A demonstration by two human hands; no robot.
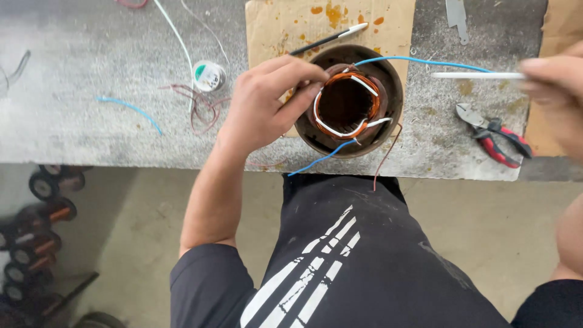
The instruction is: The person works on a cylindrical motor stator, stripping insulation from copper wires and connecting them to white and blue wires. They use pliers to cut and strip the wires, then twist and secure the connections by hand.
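I have my left hand curled over the near rim of the round motor stator, fingertips closed on the copper winding at its top edge, pinching the coil just where the white sleeving runs along it. My right hand sits well off to the right, thumb and fingers closed on one end of a thin white tube that points back toward the stator. A blue wire leaves the winding just above that tube; a second blue lead hangs off the bench edge below my left fingers.

I judge this as the insulating stage: the coil is steadied and the tube looks ready to go over a lead. That calls for lining up a loose wire end with the tube mouth while the left fingers keep the coil from shifting.

Red-handled cutters lie below my right fingers, a small solder spool left of my left hand, a marker pen above it on stained cardboard. The bench is grey and rough; copper wire reels stand on the concrete floor.
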